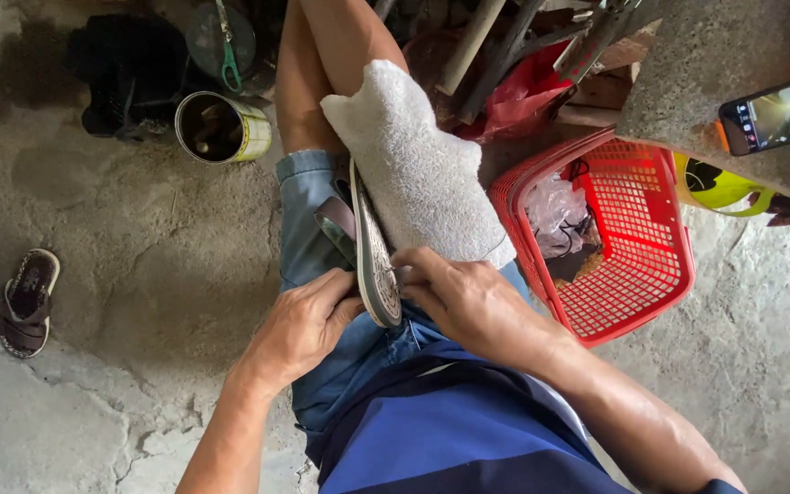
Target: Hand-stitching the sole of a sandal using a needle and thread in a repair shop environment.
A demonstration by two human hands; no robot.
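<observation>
Concrete floor (139,274): red basket (637,302) holds plastic bag (552,206); tin can (221,126) nearby; both hands grip sandal (375,261).

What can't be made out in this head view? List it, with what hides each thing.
- Sandal on the lap: stands edge-on, so its upper side stays unseen; the left hand and right hand cover its near end.
- Tin can: its inside is too dark to identify.
- Red basket: contents are wrapped in a crumpled plastic bag.
- Phone: cut off by the right edge, its screen too small.
</observation>
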